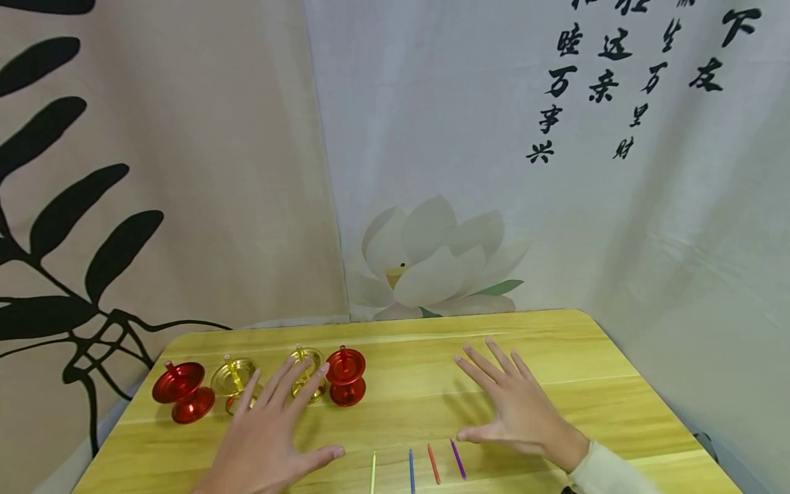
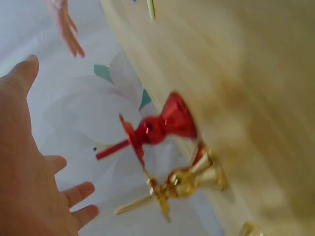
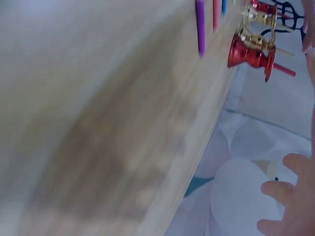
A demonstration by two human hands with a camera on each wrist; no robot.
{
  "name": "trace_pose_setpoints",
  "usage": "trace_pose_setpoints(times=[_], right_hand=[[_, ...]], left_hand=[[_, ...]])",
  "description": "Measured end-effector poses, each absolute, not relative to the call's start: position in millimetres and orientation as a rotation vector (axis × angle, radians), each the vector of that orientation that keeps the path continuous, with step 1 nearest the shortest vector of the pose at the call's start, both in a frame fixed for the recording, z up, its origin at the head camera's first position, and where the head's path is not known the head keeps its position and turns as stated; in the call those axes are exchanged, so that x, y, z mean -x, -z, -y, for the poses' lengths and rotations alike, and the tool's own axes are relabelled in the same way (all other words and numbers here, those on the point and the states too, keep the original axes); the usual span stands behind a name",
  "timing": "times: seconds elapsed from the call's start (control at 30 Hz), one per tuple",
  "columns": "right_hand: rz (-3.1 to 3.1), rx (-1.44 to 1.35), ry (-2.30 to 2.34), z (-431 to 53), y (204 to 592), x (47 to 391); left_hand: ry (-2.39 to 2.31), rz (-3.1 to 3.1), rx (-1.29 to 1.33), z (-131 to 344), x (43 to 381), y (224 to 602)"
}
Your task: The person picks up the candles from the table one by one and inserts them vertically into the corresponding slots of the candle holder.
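Note:
Spread fingers mark my left hand (image 1: 265,429), held in front of the metal candle holders and partly covering the gold ones in the head view. Four-square in form, each holder has a dish with an upright spike on a flared foot: a red candle holder (image 1: 347,374) by my left fingertips, a gold candle holder (image 1: 317,367), another gold one (image 1: 231,379) and a second red one (image 1: 184,394) farthest left. My right hand (image 1: 518,405), fingers apart and holding nothing, hovers over the table near a thin purple stick (image 1: 458,460). Both palms face downward or away.
Beside the purple stick lie a red stick (image 1: 434,464), a blue stick (image 1: 411,470) and a yellow-green stick (image 1: 373,472). Everything stands on a wooden table (image 1: 617,412). Behind it hangs a curtain (image 1: 432,137) printed with a lotus and dark characters.

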State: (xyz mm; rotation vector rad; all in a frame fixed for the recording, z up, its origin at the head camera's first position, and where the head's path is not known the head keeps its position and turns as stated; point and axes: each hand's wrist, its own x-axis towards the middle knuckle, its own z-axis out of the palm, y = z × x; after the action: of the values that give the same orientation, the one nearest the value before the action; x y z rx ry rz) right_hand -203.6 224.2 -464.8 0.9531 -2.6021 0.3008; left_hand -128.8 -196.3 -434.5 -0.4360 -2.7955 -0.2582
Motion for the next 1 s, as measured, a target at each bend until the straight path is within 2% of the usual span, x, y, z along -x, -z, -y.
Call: trace_pose_setpoints(times=[0.33,0.57,1.0], right_hand=[[2.634,-0.987,-0.613,-205.4,480.5,177.8],[2.785,-0.840,-0.989,-196.6,482.6,163.4],[2.846,-0.747,-0.965,-198.6,493.4,159.8]], left_hand=[[0.651,2.841,0.307,177.4,127.4,459.1],[1.041,2.862,0.139,168.3,139.1,472.1],[1.248,2.766,0.126,155.3,170.0,490.2]])
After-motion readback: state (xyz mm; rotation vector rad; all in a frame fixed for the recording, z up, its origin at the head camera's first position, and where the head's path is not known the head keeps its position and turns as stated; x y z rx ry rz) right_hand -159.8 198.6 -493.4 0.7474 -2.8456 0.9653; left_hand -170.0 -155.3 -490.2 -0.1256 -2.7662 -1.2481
